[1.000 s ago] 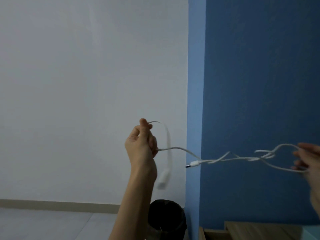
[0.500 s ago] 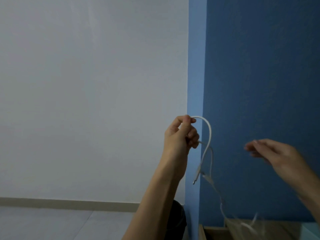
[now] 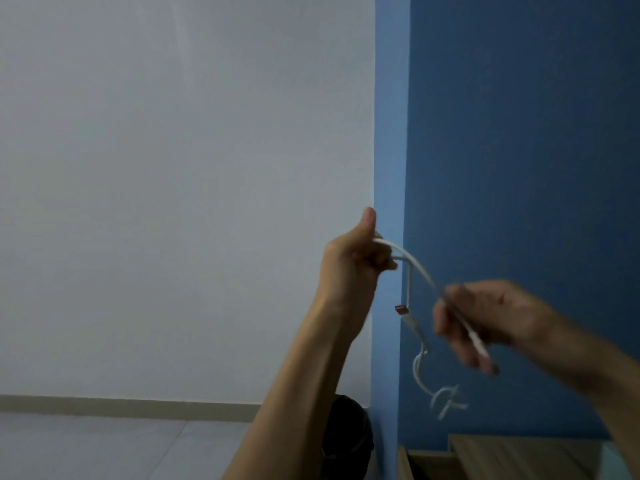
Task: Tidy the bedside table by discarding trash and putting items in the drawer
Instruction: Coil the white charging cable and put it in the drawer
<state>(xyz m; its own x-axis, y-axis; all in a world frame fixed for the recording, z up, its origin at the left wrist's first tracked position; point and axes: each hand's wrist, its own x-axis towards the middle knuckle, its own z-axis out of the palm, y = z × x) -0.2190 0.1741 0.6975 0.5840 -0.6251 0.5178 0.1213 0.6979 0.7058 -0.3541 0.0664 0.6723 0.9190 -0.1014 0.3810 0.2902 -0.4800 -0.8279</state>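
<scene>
My left hand (image 3: 356, 261) is raised in front of the wall corner, fist closed around a white charging cable (image 3: 415, 268). The cable arcs out of the fist to the right and runs down through my blurred right hand (image 3: 485, 317), whose fingers curl around it. A second strand hangs straight down from the left fist, with a plug end (image 3: 401, 309) beside it. The tangled tail (image 3: 445, 400) of the cable dangles below, above the wooden bedside table (image 3: 512, 452) at the bottom right.
A black trash bin (image 3: 349, 434) stands on the floor behind my left forearm, left of the table. A white wall fills the left, a blue wall the right. Grey floor tiles (image 3: 104, 445) lie at the bottom left.
My left hand moved right with the cable. My right hand let go of the stretched cable, swung left, and now closes around the strand again. The tail dropped and hangs loose.
</scene>
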